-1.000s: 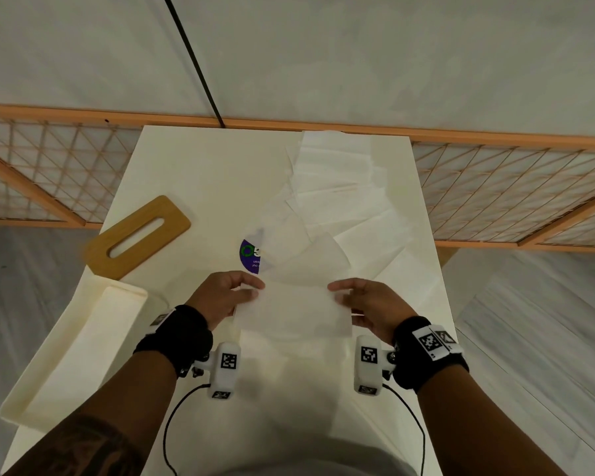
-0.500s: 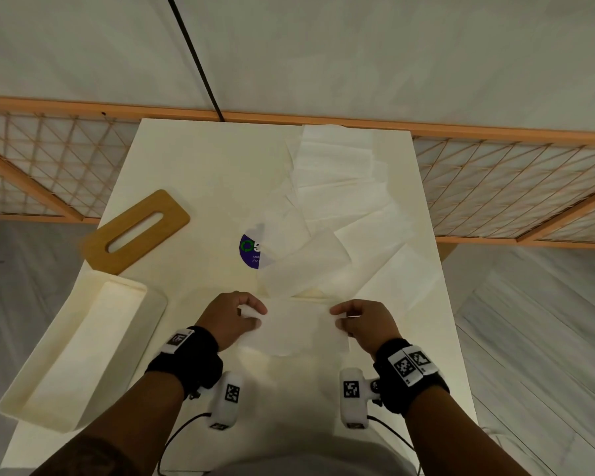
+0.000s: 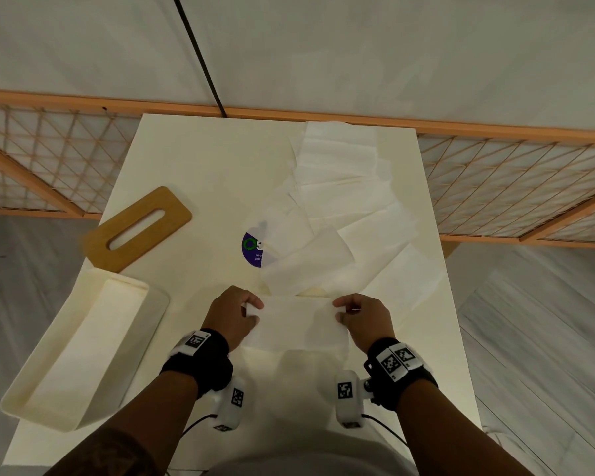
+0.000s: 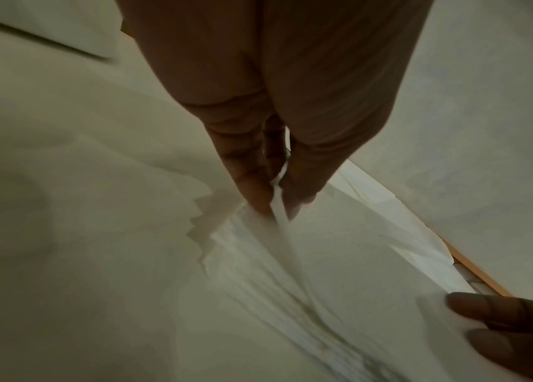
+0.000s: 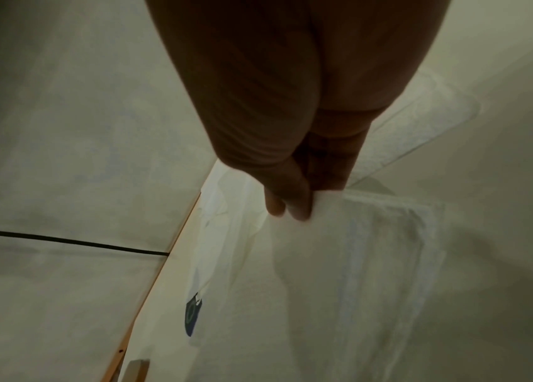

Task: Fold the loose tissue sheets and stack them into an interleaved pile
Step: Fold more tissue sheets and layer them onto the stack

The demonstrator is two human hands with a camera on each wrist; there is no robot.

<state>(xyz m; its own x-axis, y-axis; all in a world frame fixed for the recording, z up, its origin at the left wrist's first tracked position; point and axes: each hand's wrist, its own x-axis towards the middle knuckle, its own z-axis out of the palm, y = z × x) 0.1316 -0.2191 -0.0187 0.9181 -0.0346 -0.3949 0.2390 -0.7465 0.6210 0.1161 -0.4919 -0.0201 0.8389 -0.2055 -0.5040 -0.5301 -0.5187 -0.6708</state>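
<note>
Cream table [image 3: 193,159] against a pale wall, wooden lattice rail behind. Item: tissue sheet [image 3: 298,322], near the front edge, stretched between both hands. Left hand [image 3: 232,312] pinches its left edge, thumb against fingers; right hand [image 3: 364,319] pinches its right edge likewise. Loose tissue sheets [image 3: 340,201] overlap in a spread running to the far right corner, partly covering a purple round sticker [image 3: 251,249]. Wooden slotted lid [image 3: 136,228] and cream box [image 3: 79,352] at left.
</note>
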